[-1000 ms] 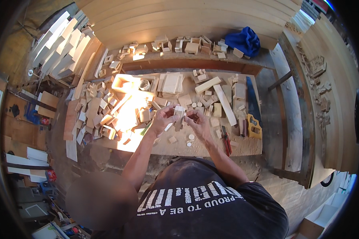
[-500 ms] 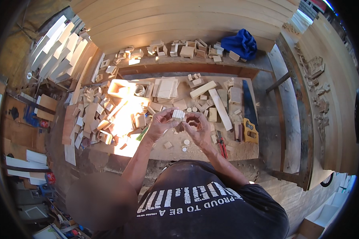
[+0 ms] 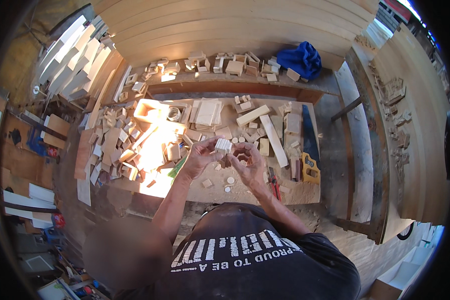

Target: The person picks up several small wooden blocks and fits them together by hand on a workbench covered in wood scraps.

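Over the middle of the workbench, a small pale wooden block with a ridged top [image 3: 223,145] is held up between my two hands. My left hand [image 3: 202,159] grips it from the left, thumb and fingers closed on its side. From the right, my right hand [image 3: 248,161] pinches it, the fingers curled round toward it. Its underside is partly hidden by the fingers. Below the hands, small round wooden discs [image 3: 230,180] and a little square block [image 3: 207,183] lie on the bench.
A handsaw with a yellow handle [image 3: 311,168] lies at the bench's right, near red-handled pliers [image 3: 275,185]. Wood offcuts [image 3: 110,145] heap up at the left, partly in glaring sunlight. Thin wooden sheets [image 3: 205,112] are stacked behind. A blue cloth [image 3: 301,60] sits on the back shelf.
The view has shifted slightly, so the bench appears a little further left and lower. Both hands keep the ridged block in nearly the same place.
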A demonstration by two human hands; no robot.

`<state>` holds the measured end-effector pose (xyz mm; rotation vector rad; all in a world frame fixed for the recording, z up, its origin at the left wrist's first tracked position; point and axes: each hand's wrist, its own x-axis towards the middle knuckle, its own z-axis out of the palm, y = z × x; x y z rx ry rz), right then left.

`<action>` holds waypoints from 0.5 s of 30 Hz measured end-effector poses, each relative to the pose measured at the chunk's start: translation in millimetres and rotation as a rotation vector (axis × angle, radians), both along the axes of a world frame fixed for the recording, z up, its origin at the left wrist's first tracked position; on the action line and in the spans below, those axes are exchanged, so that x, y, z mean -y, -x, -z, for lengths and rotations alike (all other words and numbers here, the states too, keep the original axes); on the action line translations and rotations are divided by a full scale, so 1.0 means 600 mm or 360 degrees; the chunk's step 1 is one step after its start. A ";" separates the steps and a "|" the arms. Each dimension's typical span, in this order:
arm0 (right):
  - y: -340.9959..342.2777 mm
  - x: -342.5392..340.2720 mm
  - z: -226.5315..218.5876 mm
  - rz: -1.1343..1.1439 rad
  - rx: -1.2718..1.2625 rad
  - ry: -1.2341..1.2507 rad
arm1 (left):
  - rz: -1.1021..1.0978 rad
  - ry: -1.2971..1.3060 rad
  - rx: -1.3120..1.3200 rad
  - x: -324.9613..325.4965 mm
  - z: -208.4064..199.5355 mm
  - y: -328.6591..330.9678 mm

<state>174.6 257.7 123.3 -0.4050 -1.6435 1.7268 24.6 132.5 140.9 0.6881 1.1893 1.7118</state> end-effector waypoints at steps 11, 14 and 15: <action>-0.002 0.006 0.007 0.0015 -0.0054 -0.0036 | -0.0088 0.0036 -0.0055 0.000 -0.001 -0.008; -0.005 0.000 0.005 -0.0057 0.0028 0.0029 | -0.0125 0.0054 -0.0132 -0.003 -0.001 -0.011; -0.007 -0.001 -0.002 -0.0075 0.0048 0.0076 | -0.0128 0.0075 -0.0081 -0.003 -0.005 -0.011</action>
